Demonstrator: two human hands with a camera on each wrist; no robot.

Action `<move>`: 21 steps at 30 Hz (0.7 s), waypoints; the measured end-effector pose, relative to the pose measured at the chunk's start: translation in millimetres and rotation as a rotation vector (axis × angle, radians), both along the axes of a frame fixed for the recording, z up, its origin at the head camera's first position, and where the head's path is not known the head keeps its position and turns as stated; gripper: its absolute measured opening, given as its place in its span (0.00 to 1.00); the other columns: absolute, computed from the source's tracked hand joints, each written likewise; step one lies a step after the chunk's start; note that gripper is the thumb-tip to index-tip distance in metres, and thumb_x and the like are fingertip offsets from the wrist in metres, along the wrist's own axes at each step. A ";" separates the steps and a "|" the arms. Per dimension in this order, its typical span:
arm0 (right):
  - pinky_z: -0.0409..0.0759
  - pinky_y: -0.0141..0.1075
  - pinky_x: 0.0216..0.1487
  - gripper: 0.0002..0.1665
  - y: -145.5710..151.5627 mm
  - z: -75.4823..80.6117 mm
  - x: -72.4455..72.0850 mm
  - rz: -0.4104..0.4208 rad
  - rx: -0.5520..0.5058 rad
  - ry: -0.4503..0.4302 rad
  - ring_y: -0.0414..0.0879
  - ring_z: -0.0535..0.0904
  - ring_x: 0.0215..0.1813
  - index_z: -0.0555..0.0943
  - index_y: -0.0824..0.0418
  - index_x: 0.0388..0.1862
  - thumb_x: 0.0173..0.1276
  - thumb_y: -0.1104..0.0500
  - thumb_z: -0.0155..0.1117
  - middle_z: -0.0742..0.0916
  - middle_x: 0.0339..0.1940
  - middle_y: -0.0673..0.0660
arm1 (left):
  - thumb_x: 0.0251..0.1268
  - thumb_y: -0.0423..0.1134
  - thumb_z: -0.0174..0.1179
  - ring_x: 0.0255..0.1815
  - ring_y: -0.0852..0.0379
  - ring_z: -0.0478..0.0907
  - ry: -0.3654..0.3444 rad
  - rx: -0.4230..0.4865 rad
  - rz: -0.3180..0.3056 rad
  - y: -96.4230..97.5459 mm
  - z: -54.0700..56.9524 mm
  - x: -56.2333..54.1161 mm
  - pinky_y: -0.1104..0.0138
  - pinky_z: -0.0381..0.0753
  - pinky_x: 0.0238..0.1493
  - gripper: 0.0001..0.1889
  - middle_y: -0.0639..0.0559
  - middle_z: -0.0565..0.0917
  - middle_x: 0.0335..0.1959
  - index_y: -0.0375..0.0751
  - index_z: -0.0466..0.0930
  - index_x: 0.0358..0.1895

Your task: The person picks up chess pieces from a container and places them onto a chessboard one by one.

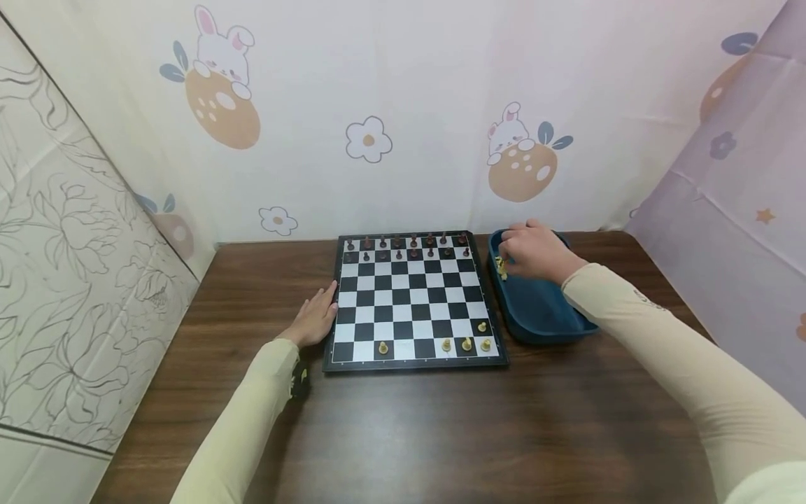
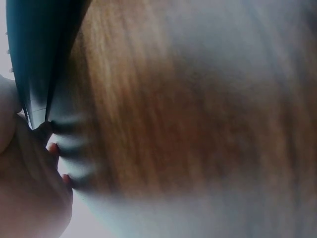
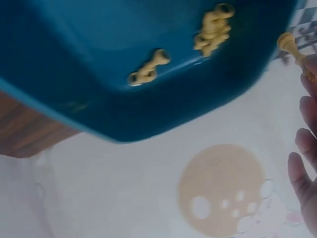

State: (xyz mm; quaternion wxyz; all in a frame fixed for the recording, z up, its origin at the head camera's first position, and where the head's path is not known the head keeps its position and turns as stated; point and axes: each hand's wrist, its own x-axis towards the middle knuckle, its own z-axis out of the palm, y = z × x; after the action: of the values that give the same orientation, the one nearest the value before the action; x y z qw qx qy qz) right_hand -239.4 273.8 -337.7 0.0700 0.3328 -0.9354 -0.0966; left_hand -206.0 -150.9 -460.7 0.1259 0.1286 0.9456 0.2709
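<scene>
My left hand (image 1: 313, 318) lies flat on the table with fingers extended against the left edge of a black-and-white chessboard (image 1: 401, 312). In the left wrist view, that hand sits beside the board's dark side. Over the far end of a blue tray (image 1: 546, 339), my right hand (image 1: 535, 253) pinches a gold chess piece (image 3: 290, 45), its base pointing away from the fingertips in the right wrist view. More gold pieces (image 3: 150, 67) lie in the tray. Several gold pieces (image 1: 467, 344) stand along the board's near side, mostly at the right.
Dark red chess pieces (image 1: 399, 255) fill two rows at the board's far side. The brown wooden table (image 1: 415, 434) extends in front of the board. A printed curtain (image 1: 428, 91) hangs behind the table, with a flower-patterned panel (image 1: 69, 231) at the left.
</scene>
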 end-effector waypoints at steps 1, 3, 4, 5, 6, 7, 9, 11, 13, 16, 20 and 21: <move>0.65 0.42 0.33 0.03 -4.7 1.2 1.2 0.004 0.005 -0.002 0.48 0.72 0.32 0.86 0.56 0.24 0.50 0.59 0.73 0.81 0.25 0.50 | 0.78 0.41 0.32 0.75 0.40 0.41 0.003 0.001 -0.001 -0.2 0.0 -0.2 0.45 0.36 0.71 0.29 0.40 0.48 0.76 0.36 0.39 0.76; 0.66 0.42 0.33 0.02 -14.8 3.7 3.4 0.012 0.012 -0.006 0.48 0.72 0.32 0.87 0.56 0.24 0.51 0.58 0.72 0.81 0.25 0.50 | 0.78 0.42 0.32 0.75 0.40 0.41 0.006 -0.001 0.000 -0.5 0.1 -0.6 0.45 0.37 0.71 0.29 0.40 0.48 0.76 0.37 0.39 0.76; 0.66 0.41 0.34 0.03 -19.5 4.3 4.2 0.016 0.018 -0.008 0.48 0.72 0.32 0.87 0.55 0.24 0.51 0.58 0.72 0.81 0.26 0.50 | 0.78 0.42 0.32 0.75 0.40 0.42 0.007 -0.002 -0.001 -0.6 0.3 -0.7 0.45 0.37 0.71 0.29 0.40 0.48 0.76 0.37 0.39 0.76; 0.67 0.41 0.34 0.02 -24.7 5.2 5.7 0.027 0.018 -0.010 0.48 0.72 0.32 0.86 0.55 0.24 0.52 0.58 0.72 0.82 0.26 0.50 | 0.78 0.42 0.32 0.75 0.40 0.42 0.006 -0.005 0.000 -0.7 0.5 -0.7 0.45 0.37 0.71 0.29 0.40 0.48 0.76 0.37 0.39 0.76; 0.67 0.41 0.34 0.03 -29.9 6.7 7.8 0.040 0.016 -0.015 0.48 0.73 0.33 0.86 0.55 0.24 0.52 0.57 0.72 0.82 0.27 0.50 | 0.78 0.42 0.32 0.75 0.40 0.42 0.007 -0.006 -0.001 -0.7 0.5 -1.0 0.45 0.37 0.71 0.29 0.40 0.48 0.76 0.37 0.40 0.76; 0.67 0.41 0.34 0.02 -35.1 7.6 9.6 0.052 0.016 -0.017 0.48 0.73 0.33 0.86 0.54 0.24 0.53 0.57 0.71 0.82 0.27 0.50 | 0.78 0.42 0.32 0.75 0.40 0.42 0.005 -0.006 0.000 -0.8 0.6 -1.1 0.45 0.37 0.71 0.29 0.40 0.48 0.76 0.37 0.39 0.76; 0.67 0.41 0.35 0.03 -45.5 8.8 13.2 0.071 0.016 -0.032 0.48 0.73 0.34 0.86 0.54 0.24 0.53 0.56 0.72 0.83 0.28 0.50 | 0.78 0.42 0.32 0.76 0.40 0.41 0.004 -0.009 0.001 -1.0 0.3 -1.8 0.45 0.37 0.71 0.29 0.40 0.48 0.76 0.37 0.39 0.76; 0.68 0.41 0.36 0.04 -55.5 9.2 17.1 0.094 0.015 -0.040 0.47 0.73 0.35 0.86 0.54 0.24 0.53 0.56 0.72 0.83 0.29 0.50 | 0.78 0.42 0.32 0.75 0.40 0.41 0.008 -0.009 0.000 -1.3 -0.1 -2.8 0.45 0.37 0.71 0.29 0.40 0.48 0.76 0.37 0.39 0.76; 0.68 0.41 0.36 0.05 -64.9 8.1 20.6 0.113 0.022 -0.047 0.47 0.73 0.35 0.86 0.53 0.25 0.53 0.54 0.73 0.83 0.30 0.50 | 0.78 0.42 0.32 0.76 0.40 0.41 0.010 -0.010 -0.001 -1.5 -0.3 -3.3 0.45 0.37 0.71 0.29 0.40 0.48 0.76 0.37 0.39 0.76; 0.67 0.40 0.35 0.05 -78.2 5.1 26.8 0.166 0.024 -0.047 0.46 0.73 0.34 0.86 0.52 0.26 0.53 0.53 0.74 0.82 0.29 0.48 | 0.78 0.42 0.32 0.75 0.40 0.41 0.010 -0.005 0.003 -1.4 -0.3 -3.0 0.45 0.36 0.71 0.29 0.39 0.48 0.76 0.36 0.40 0.76; 0.66 0.38 0.34 0.05 -94.1 -1.1 36.8 0.250 0.006 -0.052 0.44 0.73 0.34 0.86 0.51 0.26 0.53 0.52 0.74 0.82 0.29 0.46 | 0.78 0.42 0.32 0.76 0.40 0.41 0.001 0.000 0.007 -0.8 -1.1 -1.9 0.45 0.36 0.71 0.29 0.40 0.48 0.76 0.36 0.39 0.76; 0.66 0.38 0.34 0.05 -97.8 -2.9 39.2 0.269 0.005 -0.053 0.43 0.73 0.34 0.86 0.51 0.26 0.53 0.52 0.73 0.82 0.29 0.46 | 0.78 0.42 0.32 0.76 0.40 0.41 -0.001 0.000 0.007 -0.7 -1.6 -1.9 0.45 0.36 0.71 0.29 0.40 0.48 0.76 0.36 0.39 0.76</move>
State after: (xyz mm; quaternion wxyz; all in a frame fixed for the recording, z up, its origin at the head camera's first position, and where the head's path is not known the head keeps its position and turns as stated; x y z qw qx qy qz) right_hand -200.2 176.1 -340.6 0.0567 0.4581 -0.8835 -0.0797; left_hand -207.9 -151.7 -462.4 0.1254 0.1253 0.9461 0.2711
